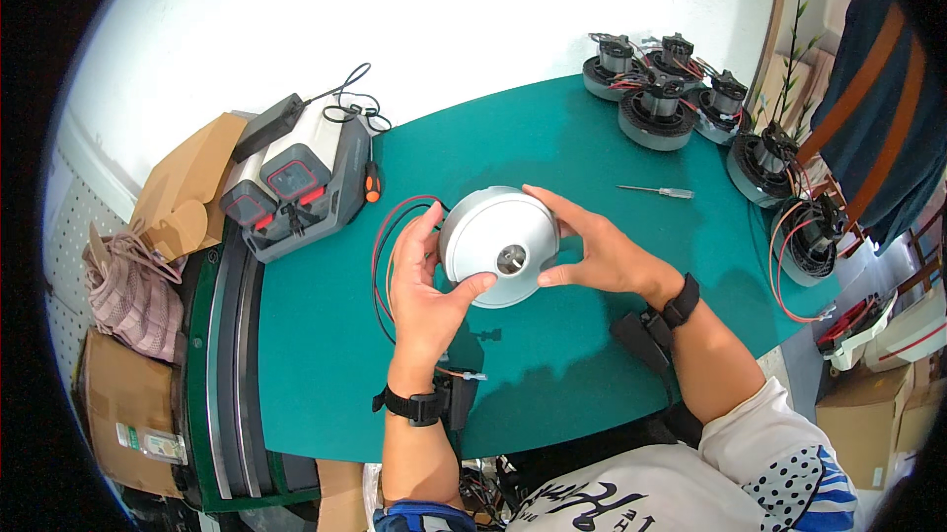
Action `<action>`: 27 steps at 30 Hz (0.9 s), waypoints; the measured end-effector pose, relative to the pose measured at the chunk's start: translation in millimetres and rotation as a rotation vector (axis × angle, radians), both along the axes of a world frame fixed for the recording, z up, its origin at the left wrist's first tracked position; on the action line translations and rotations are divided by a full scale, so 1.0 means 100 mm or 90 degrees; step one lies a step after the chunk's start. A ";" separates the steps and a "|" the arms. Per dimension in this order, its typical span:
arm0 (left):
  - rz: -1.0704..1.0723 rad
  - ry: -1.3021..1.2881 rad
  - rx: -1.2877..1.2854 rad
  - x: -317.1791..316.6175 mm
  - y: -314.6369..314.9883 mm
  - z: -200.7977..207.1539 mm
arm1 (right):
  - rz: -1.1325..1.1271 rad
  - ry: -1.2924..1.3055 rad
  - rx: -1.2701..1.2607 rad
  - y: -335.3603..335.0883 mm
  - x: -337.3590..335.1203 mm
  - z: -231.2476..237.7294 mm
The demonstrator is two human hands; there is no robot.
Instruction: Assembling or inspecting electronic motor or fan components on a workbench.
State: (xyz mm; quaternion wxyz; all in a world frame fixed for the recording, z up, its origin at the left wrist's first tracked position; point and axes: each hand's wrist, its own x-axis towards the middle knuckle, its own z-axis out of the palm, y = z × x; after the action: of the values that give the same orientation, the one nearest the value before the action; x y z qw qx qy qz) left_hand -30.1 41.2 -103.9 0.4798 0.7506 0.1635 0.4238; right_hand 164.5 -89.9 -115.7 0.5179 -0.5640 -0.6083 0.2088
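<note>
A drum-shaped silver motor (475, 238) is clasped between the left hand (424, 285) and the right hand (604, 251), fingers curved around its sides and thumbs set apart near its lower rim, over the middle of a green tabletop (335, 374). Open room is left about it, bounded by a grey case (340, 202) at left and a slim screwdriver (656, 191) at right. Smooth metal is pierced by a round central hole (511, 259), while thin wires (376, 256) are looped beside the left hand.
</note>
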 end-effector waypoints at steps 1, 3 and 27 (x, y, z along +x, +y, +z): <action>-0.001 0.005 0.013 0.00 0.00 -0.01 | 0.003 0.058 -0.004 0.01 -0.01 -0.01; 0.011 0.037 0.026 -0.01 0.01 0.00 | -0.028 0.037 -0.008 0.03 -0.05 -0.03; 0.019 0.179 -0.031 -0.25 0.04 0.15 | -0.602 -0.499 -0.250 -0.66 0.97 -0.12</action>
State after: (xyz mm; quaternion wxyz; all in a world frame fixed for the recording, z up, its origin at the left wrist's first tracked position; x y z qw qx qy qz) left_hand -54.9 45.3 -89.3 0.4639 0.7881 0.2509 0.3174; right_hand 261.9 -155.5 -127.4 0.1806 -0.8900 -0.3884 -0.1560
